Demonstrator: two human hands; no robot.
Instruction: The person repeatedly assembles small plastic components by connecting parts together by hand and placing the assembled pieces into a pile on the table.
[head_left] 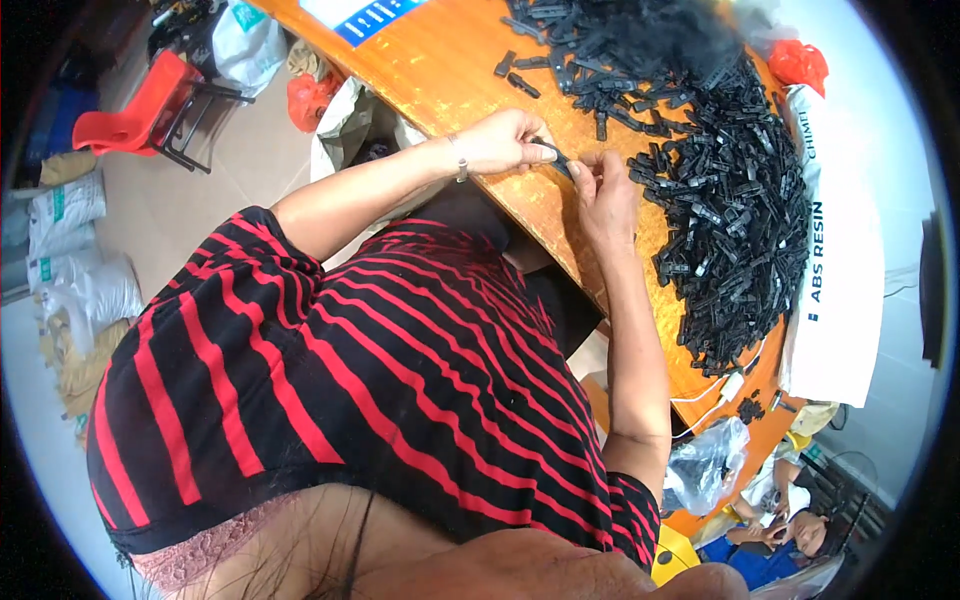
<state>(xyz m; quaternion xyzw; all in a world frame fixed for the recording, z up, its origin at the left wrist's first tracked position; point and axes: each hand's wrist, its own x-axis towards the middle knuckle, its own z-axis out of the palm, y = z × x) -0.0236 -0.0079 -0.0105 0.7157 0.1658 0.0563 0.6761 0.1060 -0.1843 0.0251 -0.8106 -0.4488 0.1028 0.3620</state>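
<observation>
Over the front edge of the orange wooden table (535,215), my two hands meet at a small dark plastic part (560,163). My left hand (497,142) pinches one end between thumb and fingers. The other end sits in the closed fingertips of my right hand (608,203). What kind of part it is cannot be made out, as my fingers cover much of it. Just beyond and to the right of my right hand spreads a large heap of narrow black plastic pieces (725,220). A few loose black pieces (522,84) lie apart from the heap's left side.
A white sack (835,250) with dark lettering borders the heap on the right. A white cable (722,400) and clear plastic bag (708,465) lie nearer. An open bag (352,135) stands beside the table's left edge. Farther left is a red chair (140,112); another person (790,515) sits lower right.
</observation>
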